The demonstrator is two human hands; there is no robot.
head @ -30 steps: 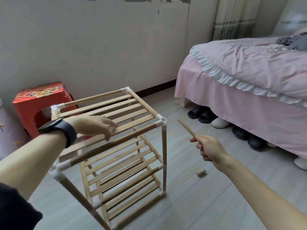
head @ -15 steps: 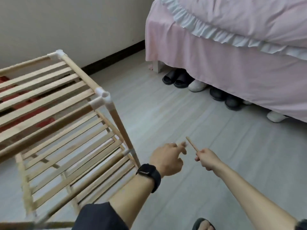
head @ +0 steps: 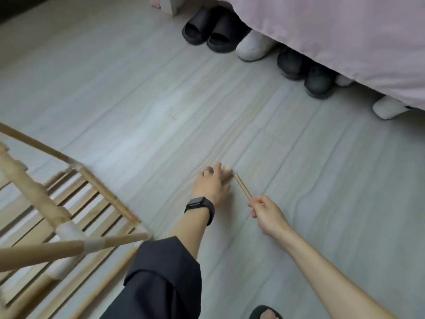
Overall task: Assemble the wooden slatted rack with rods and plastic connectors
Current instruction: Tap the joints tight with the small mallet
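Note:
My left hand point(head: 210, 184), with a dark watch on its wrist, reaches down to the floor, and its fingertips lie on a small pale piece point(head: 227, 172). Whether the fingers grip that piece is hidden. My right hand point(head: 268, 212) pinches a short wooden rod point(head: 242, 189) that points up and left, with its free end close beside the small piece. The wooden slatted rack point(head: 69, 212) with white plastic connectors point(head: 69, 231) stands at the lower left, blurred and partly cut off by the frame edge.
A bed with a pink skirt point(head: 345, 38) fills the top right. Several shoes and slippers point(head: 213, 31) are lined up under its edge. My dark trouser leg point(head: 158, 279) and a slipper toe point(head: 264, 314) are at the bottom, on pale grey plank floor point(head: 138, 111).
The view has tilted down toward the floor. My left hand left the rack top and dropped to the small piece on the floor; my right hand followed with the rod.

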